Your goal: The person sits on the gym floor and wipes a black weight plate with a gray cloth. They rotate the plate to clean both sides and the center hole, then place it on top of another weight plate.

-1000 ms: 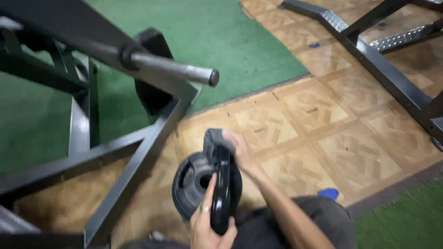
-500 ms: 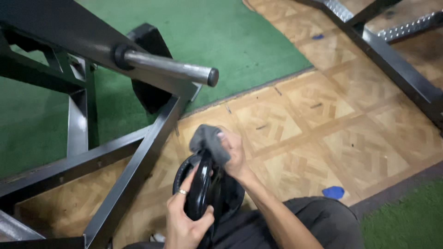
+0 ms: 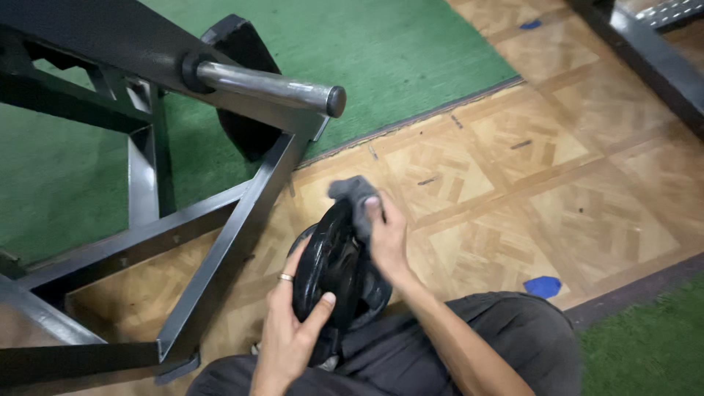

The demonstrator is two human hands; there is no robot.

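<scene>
My left hand [image 3: 290, 323] grips a black round weight plate [image 3: 330, 268], held on edge above my lap. Its thumb lies across the plate's face and a ring shows on one finger. My right hand [image 3: 387, 238] presses a grey cloth [image 3: 353, 194] against the plate's upper rim. A second dark plate seems to lie behind and below the held one, partly hidden by it.
A black steel machine frame [image 3: 220, 242] stands at the left, with a bare metal sleeve [image 3: 271, 84] jutting out above. Green turf [image 3: 381, 51] lies behind it, wood-pattern tiles [image 3: 513, 198] to the right. A blue mark [image 3: 543, 286] sits near my knee.
The plate has turned more edge-on and risen slightly. My right hand with the cloth has slid up to the plate's top rim. The view has shifted a little.
</scene>
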